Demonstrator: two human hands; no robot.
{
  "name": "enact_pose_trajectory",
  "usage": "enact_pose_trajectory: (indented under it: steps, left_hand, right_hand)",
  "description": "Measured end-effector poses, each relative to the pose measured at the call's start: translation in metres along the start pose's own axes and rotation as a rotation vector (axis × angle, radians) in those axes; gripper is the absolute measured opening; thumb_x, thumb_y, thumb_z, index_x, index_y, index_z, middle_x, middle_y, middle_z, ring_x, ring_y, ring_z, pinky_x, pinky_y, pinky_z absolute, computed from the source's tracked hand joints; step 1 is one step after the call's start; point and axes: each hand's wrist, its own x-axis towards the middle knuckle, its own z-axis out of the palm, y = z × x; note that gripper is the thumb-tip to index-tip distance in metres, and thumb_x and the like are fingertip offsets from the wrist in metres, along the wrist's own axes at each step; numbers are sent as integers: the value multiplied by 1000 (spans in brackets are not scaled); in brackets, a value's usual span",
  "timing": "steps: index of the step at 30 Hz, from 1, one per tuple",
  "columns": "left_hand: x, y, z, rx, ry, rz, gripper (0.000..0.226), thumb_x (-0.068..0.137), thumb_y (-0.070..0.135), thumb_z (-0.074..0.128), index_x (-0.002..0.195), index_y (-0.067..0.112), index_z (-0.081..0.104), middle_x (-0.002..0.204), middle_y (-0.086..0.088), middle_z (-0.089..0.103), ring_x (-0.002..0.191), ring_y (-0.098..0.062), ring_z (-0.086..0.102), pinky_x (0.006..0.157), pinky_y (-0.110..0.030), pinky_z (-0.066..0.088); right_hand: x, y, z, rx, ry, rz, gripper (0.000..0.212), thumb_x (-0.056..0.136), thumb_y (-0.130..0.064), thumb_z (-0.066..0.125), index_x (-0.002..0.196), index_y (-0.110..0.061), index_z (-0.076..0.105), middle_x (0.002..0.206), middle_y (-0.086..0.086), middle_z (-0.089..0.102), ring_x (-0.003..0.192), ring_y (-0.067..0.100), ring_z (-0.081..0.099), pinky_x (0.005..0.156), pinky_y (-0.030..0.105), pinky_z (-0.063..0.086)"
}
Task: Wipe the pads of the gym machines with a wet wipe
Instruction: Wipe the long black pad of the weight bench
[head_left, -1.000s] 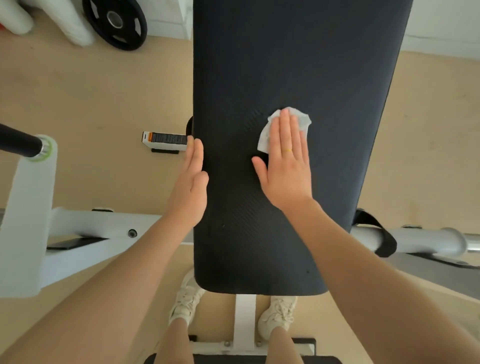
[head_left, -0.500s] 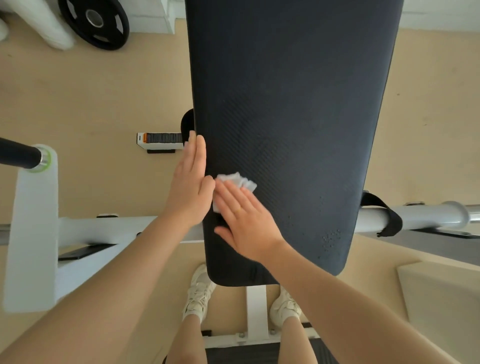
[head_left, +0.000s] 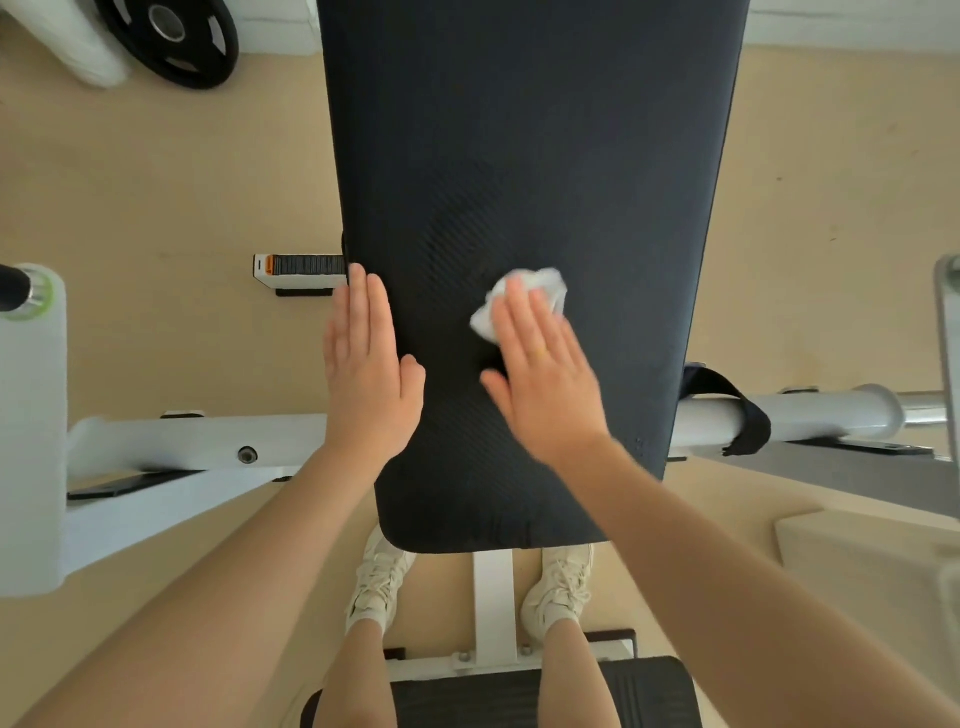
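A long black bench pad (head_left: 530, 156) runs from the top of the view down to my feet. My right hand (head_left: 540, 374) lies flat on the pad's middle, pressing a crumpled white wet wipe (head_left: 545, 291) under its fingertips; the hand is motion-blurred. My left hand (head_left: 369, 369) rests flat with fingers together on the pad's left edge, holding nothing. A faint damp streak shows on the pad above the wipe.
The white bench frame (head_left: 197, 447) crosses under the pad, with a chrome-tipped bar (head_left: 831, 410) and a black strap (head_left: 737, 410) at right. A black weight plate (head_left: 171, 36) leans at the top left. A small white-and-black device (head_left: 296, 270) lies on the beige floor. A second black pad (head_left: 644, 691) sits below.
My right hand has swept the wipe from the pad's left edge, beside my left hand, back toward the middle and a little upward. My left hand has stayed on the left edge.
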Motion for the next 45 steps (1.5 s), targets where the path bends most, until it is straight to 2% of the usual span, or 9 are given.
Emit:
enact_pose_trajectory:
  steps: [6,14,21,24,28,31,36,42,45]
  left_hand:
    - [-7,6,5,155,-84,92,81,87,15,55,147,5,1,156,-13,-8,142,-26,-9,111,-32,-6]
    - [-11,15,23,366,-78,288,106,65,42,78,141,-1,17,149,-30,19,136,-44,22,107,-45,17]
    - [-14,33,33,575,-163,496,117,51,47,85,140,0,26,147,-24,30,133,-40,33,106,-46,19]
    - [-9,38,35,645,-180,551,120,47,46,86,140,3,25,147,-21,31,134,-38,34,107,-44,19]
    - [-5,42,37,663,-218,502,124,44,48,87,140,4,22,147,-21,31,134,-38,33,106,-43,19]
    - [-5,43,38,659,-210,505,122,43,47,88,139,3,26,145,-22,34,132,-39,36,104,-44,21]
    - [-3,38,38,655,-187,545,121,46,47,87,139,3,24,145,-23,33,132,-40,35,104,-45,21]
    - [-2,36,41,647,-171,558,120,46,47,86,139,2,25,145,-25,33,132,-41,34,105,-46,21]
    - [-3,38,41,654,-174,540,122,43,46,88,138,1,27,143,-25,36,130,-42,37,103,-48,22]
  right_hand:
    - [-95,0,30,-130,-189,-167,65,91,-47,27,144,-10,19,150,6,24,138,24,28,115,38,16]
    - [-9,51,-7,-89,58,128,64,92,-39,31,143,-2,21,150,17,29,138,32,27,111,39,17]
    - [-137,48,27,-119,-288,-53,57,97,-43,18,141,-8,22,148,6,32,136,25,34,117,35,4]
    - [-141,51,27,-100,-287,-33,57,99,-42,4,139,-9,27,143,8,43,134,24,36,114,37,8]
    - [-114,50,14,-59,-74,-34,47,94,-39,30,130,-9,37,134,13,53,126,30,48,112,42,22]
    - [-95,52,10,-39,43,-30,50,93,-39,44,133,-11,35,140,13,39,127,33,45,107,46,25]
    - [-70,58,26,-165,-47,-244,73,85,-51,52,141,-14,26,147,9,37,136,27,34,110,44,19]
    - [-76,90,35,-279,-62,-438,62,94,-44,34,144,-11,18,149,4,33,140,21,23,115,37,5]
    - [-94,100,35,-290,-79,-440,71,87,-37,56,142,-11,21,147,4,38,137,20,21,116,37,7]
